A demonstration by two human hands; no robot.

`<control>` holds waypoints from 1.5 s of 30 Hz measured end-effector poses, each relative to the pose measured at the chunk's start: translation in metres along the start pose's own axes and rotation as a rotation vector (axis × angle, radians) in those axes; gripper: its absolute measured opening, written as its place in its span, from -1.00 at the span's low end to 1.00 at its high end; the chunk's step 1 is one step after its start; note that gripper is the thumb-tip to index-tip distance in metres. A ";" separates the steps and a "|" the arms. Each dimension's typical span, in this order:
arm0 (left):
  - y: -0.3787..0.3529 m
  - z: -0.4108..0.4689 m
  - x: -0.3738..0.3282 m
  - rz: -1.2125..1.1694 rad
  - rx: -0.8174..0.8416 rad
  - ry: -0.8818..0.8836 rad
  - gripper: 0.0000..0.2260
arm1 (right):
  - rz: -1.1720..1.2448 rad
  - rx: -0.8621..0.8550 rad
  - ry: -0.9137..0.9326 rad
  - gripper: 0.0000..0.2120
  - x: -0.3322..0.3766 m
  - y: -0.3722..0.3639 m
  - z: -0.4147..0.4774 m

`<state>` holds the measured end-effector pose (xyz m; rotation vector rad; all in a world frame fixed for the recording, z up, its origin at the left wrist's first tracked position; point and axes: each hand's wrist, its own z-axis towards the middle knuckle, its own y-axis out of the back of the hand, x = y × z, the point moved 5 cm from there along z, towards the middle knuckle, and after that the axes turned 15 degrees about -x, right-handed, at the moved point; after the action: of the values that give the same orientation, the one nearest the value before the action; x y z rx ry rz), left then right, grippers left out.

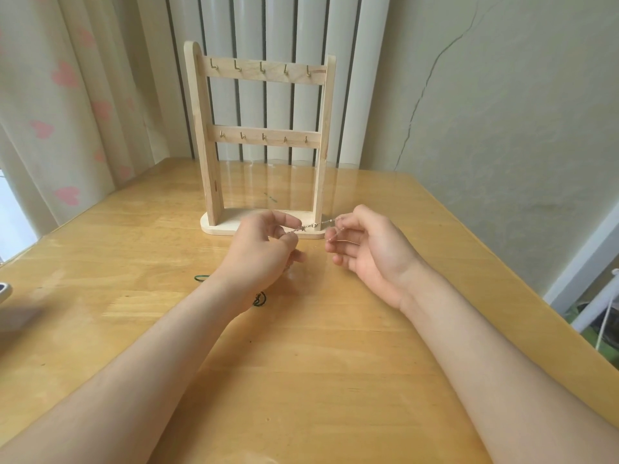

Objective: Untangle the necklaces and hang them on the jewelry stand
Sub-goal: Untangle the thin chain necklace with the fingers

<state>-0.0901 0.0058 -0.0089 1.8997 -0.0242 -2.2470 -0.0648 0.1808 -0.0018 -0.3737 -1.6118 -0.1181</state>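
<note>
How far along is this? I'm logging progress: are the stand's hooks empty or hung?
Empty. Every hook on the jewelry stand is bare; the silver chain is stretched between left hand and right hand.

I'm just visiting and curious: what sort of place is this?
Likely a room in a home: a wooden table stands by a curtain with pink hearts, and what looks like a white radiator is behind it.

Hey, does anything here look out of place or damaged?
A long crack runs down the wall right of the stand. A green cord lies loose on the table, partly hidden, while left hand and right hand hold a chain. The stand is upright, its hooks bare.
</note>
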 end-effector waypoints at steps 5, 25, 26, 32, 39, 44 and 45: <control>-0.003 0.001 0.004 -0.081 0.020 0.077 -0.86 | 0.143 0.016 -0.032 -0.85 0.002 -0.001 -0.002; -0.015 -0.003 -0.003 -0.564 0.259 0.347 -0.90 | -0.163 -0.063 0.099 -0.93 -0.007 -0.006 -0.001; -0.014 -0.003 -0.004 -0.594 0.251 0.358 -0.90 | -0.181 -0.069 0.120 -0.92 -0.007 -0.006 -0.001; -0.008 0.001 0.001 -0.604 0.169 0.362 -0.85 | -0.227 -0.046 0.151 -0.80 -0.008 -0.007 -0.004; -0.001 0.003 -0.005 -0.450 0.109 0.230 -0.81 | -0.387 0.054 0.129 -0.66 -0.012 -0.013 -0.010; -0.004 -0.006 -0.012 -0.363 0.199 0.203 -0.74 | -0.396 0.186 0.162 -0.85 -0.009 -0.016 -0.017; -0.005 -0.006 -0.013 -0.363 0.209 0.205 -0.71 | -0.388 0.184 0.181 -0.85 -0.008 -0.016 -0.016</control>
<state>-0.0825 0.0135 0.0018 2.4076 0.1311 -2.3304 -0.0540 0.1595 -0.0063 0.0930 -1.4845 -0.2880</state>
